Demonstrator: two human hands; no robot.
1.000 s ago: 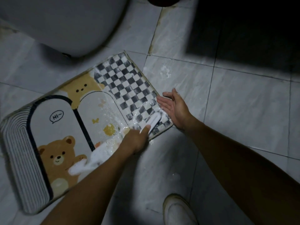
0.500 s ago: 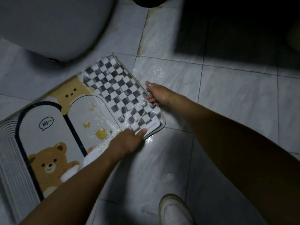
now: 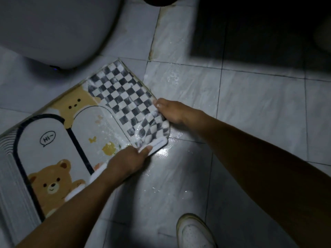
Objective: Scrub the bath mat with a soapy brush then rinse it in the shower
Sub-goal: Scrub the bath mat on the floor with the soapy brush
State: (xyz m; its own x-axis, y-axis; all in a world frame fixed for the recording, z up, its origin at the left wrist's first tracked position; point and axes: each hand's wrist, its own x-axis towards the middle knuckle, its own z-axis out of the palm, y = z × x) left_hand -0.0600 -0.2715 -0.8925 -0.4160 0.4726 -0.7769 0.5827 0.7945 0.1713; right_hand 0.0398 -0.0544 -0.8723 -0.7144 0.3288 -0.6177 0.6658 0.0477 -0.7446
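Note:
The bath mat (image 3: 53,131), printed with bears, arches and a black-and-white checkerboard, lies on the tiled floor at the left. Its checkered end is wet, foamy and curled up off the floor. My right hand (image 3: 173,111) grips the mat's right edge, fingers curled under it. My left hand (image 3: 127,161) holds the white brush (image 3: 157,143) at the mat's near right corner, thumb on top. The brush lies right at the lifted corner, and I cannot tell whether this hand also pinches the mat.
A white toilet bowl (image 3: 53,29) stands at the top left, just beyond the mat. My white shoe (image 3: 193,231) is at the bottom centre. Water shines on the floor tiles (image 3: 170,167) beside the mat. The top right floor (image 3: 259,29) is in deep shadow.
My right hand, earlier lying open beside the mat, has closed on its right edge. My left hand slid with the brush to the near corner, and the checkered end has risen and curled.

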